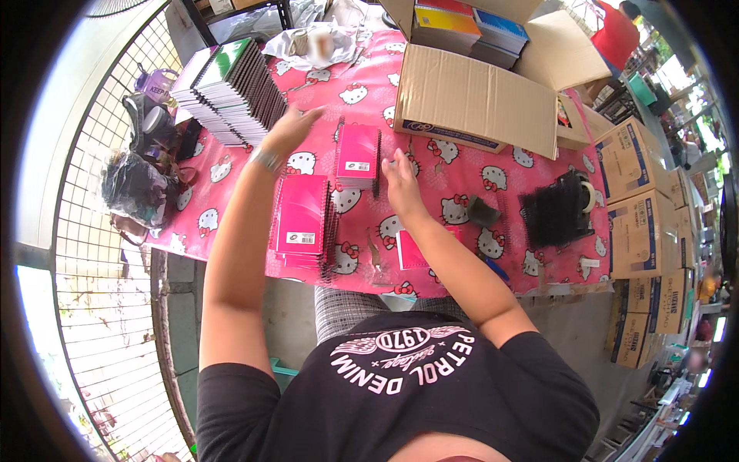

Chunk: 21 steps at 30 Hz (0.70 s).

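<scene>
My left hand (291,131) hovers over the table with its fingers stretched to the right, between a tall stack of spiral notebooks (239,88) and a smaller pile of pink spiral notebooks (357,150). It holds nothing. Just right of that pink pile is my right hand (402,185), fingers apart and pointing away from me, holding nothing that I can see. Nearer to me lies a larger pile of pink spiral notebooks (299,212), below my left hand. Partly hidden under my right forearm is another pink notebook (413,252).
A pink cartoon-print cloth (462,173) covers the table. An open cardboard box (477,96) with notebooks stands at the back right. A tape dispenser (589,202) and dark mesh (548,209) lie right. Bags (138,189) crowd the left edge; cartons (643,231) are stacked beyond the right.
</scene>
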Tool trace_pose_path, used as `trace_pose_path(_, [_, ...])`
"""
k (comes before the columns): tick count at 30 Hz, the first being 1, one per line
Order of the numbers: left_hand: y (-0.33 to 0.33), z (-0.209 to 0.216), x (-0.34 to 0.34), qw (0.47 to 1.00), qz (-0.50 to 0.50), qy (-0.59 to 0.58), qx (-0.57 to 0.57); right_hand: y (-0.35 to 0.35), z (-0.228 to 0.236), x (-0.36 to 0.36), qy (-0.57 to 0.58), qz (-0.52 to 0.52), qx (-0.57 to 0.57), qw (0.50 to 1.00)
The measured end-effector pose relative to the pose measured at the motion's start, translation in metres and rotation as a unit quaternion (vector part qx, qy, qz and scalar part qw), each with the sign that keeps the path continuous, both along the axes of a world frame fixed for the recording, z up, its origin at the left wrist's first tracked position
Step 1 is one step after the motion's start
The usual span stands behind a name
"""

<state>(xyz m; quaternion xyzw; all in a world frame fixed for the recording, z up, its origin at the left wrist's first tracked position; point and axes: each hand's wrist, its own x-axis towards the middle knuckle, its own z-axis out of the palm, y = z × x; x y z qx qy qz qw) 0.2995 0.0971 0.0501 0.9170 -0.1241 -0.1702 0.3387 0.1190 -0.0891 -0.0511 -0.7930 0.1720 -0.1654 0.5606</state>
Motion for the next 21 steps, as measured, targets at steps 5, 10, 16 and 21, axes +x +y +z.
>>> trace_pose_path(5, [0.12, -0.027, -0.124, 0.924, 0.175, 0.269, -0.208, 0.096, 0.045, -0.068, 0.124, 0.191, 0.391, 0.892])
trace_pose_path(10, [0.114, 0.002, -0.157, 0.909, 0.173, 0.281, -0.253, 0.146, 0.046, -0.063, 0.148, 0.221, 0.273, 0.925])
trace_pose_path(16, [0.104, 0.0, -0.167, 0.917, 0.194, 0.212, -0.276, 0.143, 0.055, -0.062, 0.234, 0.222, 0.32, 0.891])
trace_pose_path(21, [0.099, 0.008, -0.166, 0.894, 0.176, 0.268, -0.313, 0.138, 0.057, -0.063, 0.223, 0.238, 0.296, 0.898])
